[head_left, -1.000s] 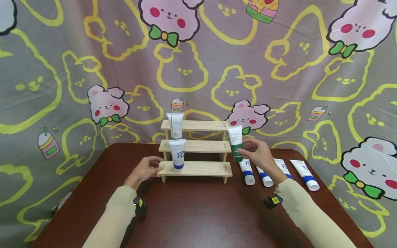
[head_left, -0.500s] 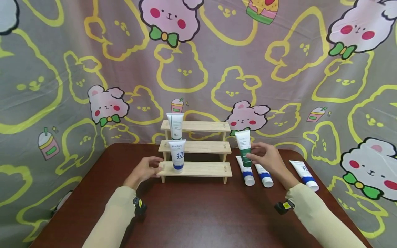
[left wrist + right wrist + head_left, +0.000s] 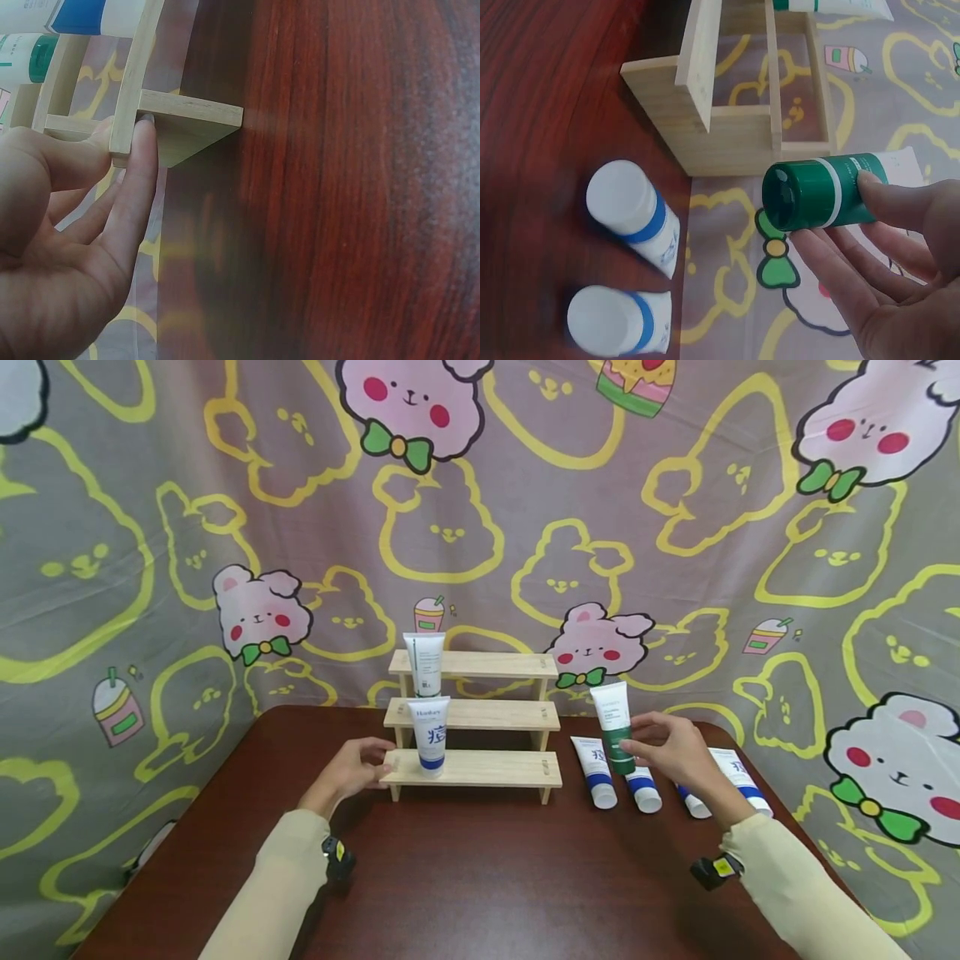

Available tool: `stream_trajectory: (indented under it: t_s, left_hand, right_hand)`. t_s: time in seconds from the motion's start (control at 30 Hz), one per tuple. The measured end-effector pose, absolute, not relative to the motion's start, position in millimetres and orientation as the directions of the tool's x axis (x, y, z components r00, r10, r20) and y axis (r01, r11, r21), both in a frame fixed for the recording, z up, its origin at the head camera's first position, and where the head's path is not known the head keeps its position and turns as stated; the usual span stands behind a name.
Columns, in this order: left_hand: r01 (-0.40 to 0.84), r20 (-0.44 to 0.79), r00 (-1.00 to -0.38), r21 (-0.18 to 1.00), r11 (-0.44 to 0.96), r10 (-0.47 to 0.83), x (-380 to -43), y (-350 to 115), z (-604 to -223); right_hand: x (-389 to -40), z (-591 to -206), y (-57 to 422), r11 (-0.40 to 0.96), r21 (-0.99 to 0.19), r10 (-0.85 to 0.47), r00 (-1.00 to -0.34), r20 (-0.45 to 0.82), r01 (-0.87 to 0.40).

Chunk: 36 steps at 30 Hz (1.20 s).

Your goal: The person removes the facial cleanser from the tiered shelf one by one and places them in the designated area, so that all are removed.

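My right hand [image 3: 670,749] holds a white squeeze tube with a green lower part and cap [image 3: 615,731], cap down and slightly tilted, to the right of the wooden three-tier rack [image 3: 502,768]. In the right wrist view the thumb presses the tube [image 3: 832,187] from one side, with fingers on the other. My left hand [image 3: 352,775] pinches the left end of the lowest board [image 3: 124,139]. On that board stands a white-and-blue tube [image 3: 430,735], cap down. Behind it another white tube [image 3: 426,658] stands on the middle tier; its green cap [image 3: 42,58] shows in the left wrist view.
Several white-and-blue tubes lie right of the rack, caps toward me, among them a near tube [image 3: 592,772] and a far-right tube [image 3: 738,777] partly behind my right wrist. The dark red-brown table [image 3: 487,877] ends at a patterned cloth [image 3: 450,527].
My right hand has moved right and a little down with the green-and-white tube, away from the rack and over the lying tubes. My left hand has stayed at the lowest board.
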<state>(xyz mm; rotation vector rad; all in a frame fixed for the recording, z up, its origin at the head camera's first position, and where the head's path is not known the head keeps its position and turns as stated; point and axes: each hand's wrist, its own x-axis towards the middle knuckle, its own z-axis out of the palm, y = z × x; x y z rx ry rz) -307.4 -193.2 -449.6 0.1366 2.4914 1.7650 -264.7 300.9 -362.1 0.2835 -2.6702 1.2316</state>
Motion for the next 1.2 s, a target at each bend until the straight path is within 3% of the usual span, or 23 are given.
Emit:
stream_trajectory:
  t_s: [0.37, 0.8, 1.2]
  left_hand:
    - [-0.008, -0.041, -0.996, 0.933, 0.359, 0.085, -308, -195, -447]
    - [0.000, -0.032, -0.996, 0.936, 0.352, 0.084, -308, -194, -449]
    - [0.007, -0.028, -0.995, 0.939, 0.343, 0.098, -306, -194, -449]
  right_hand:
    - [-256, -368, 326, 0.672, -0.726, -0.055, -0.988, 0.147, -0.146]
    - [-241, -379, 360, 0.725, -0.677, -0.078, -0.991, 0.106, -0.129]
    - [-225, -389, 400, 0.718, -0.696, -0.010, -1.000, -0.018, 0.006]
